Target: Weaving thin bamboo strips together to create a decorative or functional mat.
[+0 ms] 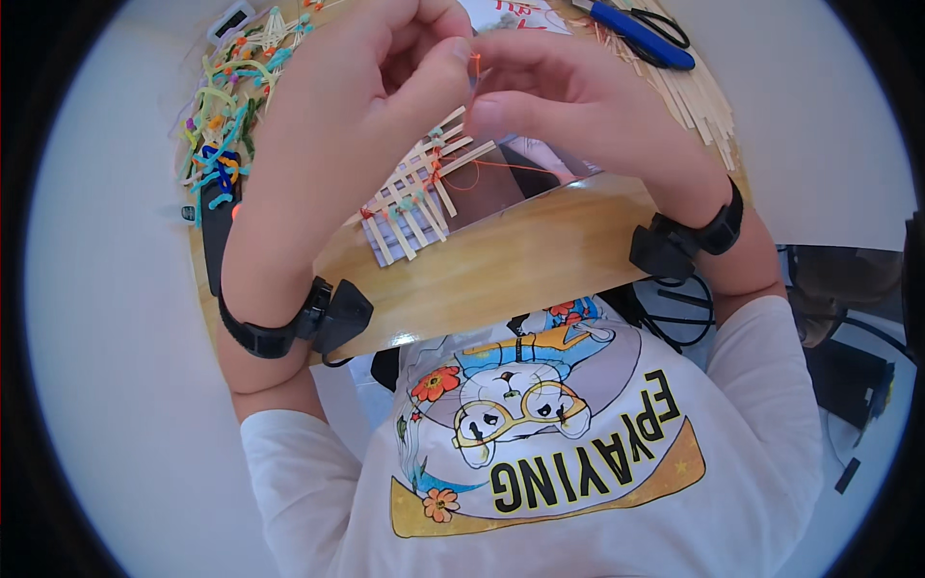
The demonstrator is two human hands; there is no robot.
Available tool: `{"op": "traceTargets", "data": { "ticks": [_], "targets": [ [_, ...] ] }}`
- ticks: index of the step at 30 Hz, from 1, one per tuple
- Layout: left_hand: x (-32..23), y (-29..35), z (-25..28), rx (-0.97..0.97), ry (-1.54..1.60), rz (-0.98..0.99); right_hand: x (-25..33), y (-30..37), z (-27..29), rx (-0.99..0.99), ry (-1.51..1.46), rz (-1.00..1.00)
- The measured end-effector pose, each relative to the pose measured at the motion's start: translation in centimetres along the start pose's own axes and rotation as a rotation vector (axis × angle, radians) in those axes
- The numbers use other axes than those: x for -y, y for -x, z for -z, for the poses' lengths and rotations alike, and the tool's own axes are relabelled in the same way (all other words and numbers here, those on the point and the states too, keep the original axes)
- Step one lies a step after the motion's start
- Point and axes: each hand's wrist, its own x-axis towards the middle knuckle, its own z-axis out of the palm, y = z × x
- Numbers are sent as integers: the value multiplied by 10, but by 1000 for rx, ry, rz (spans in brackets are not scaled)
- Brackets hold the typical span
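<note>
My left hand (409, 82) and my right hand (564, 91) meet above the far part of the table. Between their fingertips a thin orange thread (475, 65) is drawn up, and the fingers of both hands curl in around it. Below them lies a lattice of crossed pale wooden sticks (409, 199), bound at some crossings with red-orange and light green ties. A loose loop of the orange thread trails to its right. My fingers and wrists hide the lattice's far part. Under it is a printed sheet (482, 188) with a photo on it.
Colourful tied pieces of string and sticks (231, 106) are heaped at the left edge, near a black object (216, 246). Blue-handled pliers (641, 34) and black-handled scissors lie at the far right, on a pile of loose pale sticks (703, 106). The wooden table's (520, 260) near edge faces me.
</note>
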Motion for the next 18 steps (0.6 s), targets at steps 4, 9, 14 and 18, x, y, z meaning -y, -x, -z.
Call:
{"op": "traceTargets", "data": {
  "ticks": [4, 9, 14, 18],
  "targets": [
    [-10, 2, -6, -35, -124, -52, 3, -9, -6, 96, -146, 25],
    [-13, 10, 0, -23, -336, 55, 2, -17, 8, 69, -265, -74],
    [13, 43, -14, 119, -626, 271, 6, -18, 22, 28, -247, -43],
    [37, 64, -37, 114, -566, 91, 10, -14, 17, 30, -288, -34]
  ]
}}
